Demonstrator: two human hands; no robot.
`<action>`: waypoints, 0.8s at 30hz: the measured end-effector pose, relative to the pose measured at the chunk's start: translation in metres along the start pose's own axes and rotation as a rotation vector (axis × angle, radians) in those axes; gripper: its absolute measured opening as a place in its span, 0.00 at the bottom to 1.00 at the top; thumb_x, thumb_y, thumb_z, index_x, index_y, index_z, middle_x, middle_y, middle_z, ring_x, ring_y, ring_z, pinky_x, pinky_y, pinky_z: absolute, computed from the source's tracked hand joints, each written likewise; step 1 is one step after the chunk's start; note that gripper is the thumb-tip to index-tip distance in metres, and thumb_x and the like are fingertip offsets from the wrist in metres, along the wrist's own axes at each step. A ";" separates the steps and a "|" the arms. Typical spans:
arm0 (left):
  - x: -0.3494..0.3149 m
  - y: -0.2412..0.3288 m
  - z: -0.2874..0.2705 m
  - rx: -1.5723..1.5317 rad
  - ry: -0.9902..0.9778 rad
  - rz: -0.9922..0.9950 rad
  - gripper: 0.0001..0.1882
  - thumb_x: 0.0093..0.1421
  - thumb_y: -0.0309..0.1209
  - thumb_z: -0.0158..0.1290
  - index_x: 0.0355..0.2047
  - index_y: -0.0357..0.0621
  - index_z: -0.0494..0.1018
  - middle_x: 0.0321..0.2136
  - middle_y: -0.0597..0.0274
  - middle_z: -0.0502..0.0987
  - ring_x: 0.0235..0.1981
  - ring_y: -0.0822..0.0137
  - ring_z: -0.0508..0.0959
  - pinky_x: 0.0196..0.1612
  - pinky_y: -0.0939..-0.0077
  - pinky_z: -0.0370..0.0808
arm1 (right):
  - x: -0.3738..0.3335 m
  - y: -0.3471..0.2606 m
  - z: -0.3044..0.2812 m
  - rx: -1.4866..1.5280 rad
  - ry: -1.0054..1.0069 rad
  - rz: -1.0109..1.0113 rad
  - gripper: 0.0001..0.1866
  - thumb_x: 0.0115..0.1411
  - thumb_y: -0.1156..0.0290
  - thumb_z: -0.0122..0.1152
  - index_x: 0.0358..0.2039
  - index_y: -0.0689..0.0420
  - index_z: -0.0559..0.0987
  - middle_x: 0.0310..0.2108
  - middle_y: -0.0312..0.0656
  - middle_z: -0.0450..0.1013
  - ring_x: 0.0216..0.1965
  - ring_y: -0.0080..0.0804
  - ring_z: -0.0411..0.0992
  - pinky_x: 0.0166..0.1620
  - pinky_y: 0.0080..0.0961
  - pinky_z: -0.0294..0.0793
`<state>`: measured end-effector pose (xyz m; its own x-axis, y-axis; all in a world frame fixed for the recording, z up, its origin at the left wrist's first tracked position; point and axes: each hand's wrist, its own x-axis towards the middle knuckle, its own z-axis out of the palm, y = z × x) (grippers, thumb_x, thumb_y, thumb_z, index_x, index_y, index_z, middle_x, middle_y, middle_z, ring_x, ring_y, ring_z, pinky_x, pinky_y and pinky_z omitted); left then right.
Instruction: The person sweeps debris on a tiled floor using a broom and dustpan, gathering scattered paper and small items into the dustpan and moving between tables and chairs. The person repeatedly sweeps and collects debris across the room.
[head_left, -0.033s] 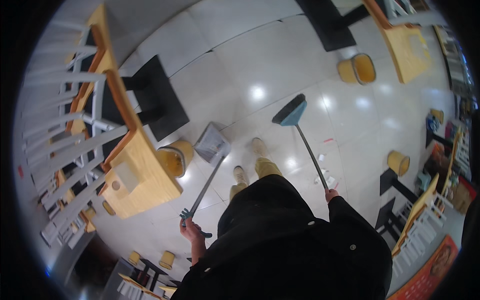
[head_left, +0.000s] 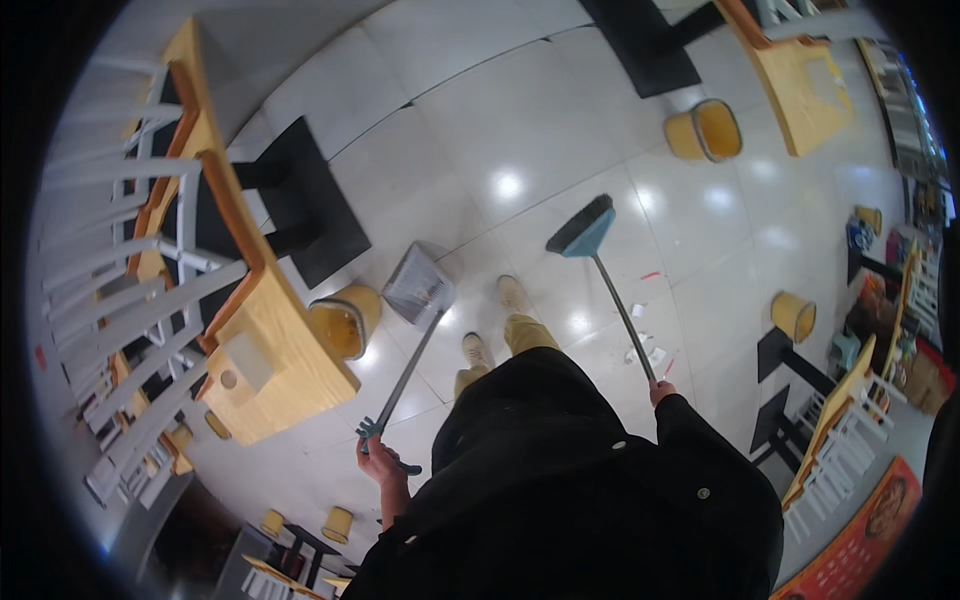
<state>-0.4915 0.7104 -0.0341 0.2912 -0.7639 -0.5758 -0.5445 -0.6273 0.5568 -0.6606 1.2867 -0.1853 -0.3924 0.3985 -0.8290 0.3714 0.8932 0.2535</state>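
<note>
- Left hand (head_left: 378, 463) wrapped round the dustpan (head_left: 418, 287) — a swing could knock the yellow bin (head_left: 367, 299) beside it!
- Right hand (head_left: 661, 392) clasping the broom (head_left: 588, 232) — a hasty flick could scatter those scraps (head_left: 657, 356).

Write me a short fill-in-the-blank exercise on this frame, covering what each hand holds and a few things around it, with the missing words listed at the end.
1. The dustpan is held by its handle in the ____.
2. The right hand grips the shaft of the ____.
3. The bin beside the dustpan is ____ in colour.
4. Small white scraps lie on the ____.

Missing words: left hand; broom; yellow; floor.
</note>
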 end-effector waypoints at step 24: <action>0.051 0.091 0.108 -0.032 -0.074 0.087 0.11 0.51 0.30 0.52 0.33 0.37 0.69 0.11 0.70 0.61 0.08 0.79 0.58 0.10 0.82 0.54 | -0.033 -0.603 -0.081 -0.218 0.071 -0.864 0.19 0.56 0.54 0.45 0.32 0.57 0.76 0.33 0.47 0.74 0.38 0.47 0.71 0.39 0.39 0.70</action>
<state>-0.6114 0.6308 -0.0776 0.1848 -0.8030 -0.5666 -0.5391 -0.5649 0.6247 -0.9394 0.7518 -0.2706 -0.5151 -0.4260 -0.7437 -0.2433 0.9047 -0.3497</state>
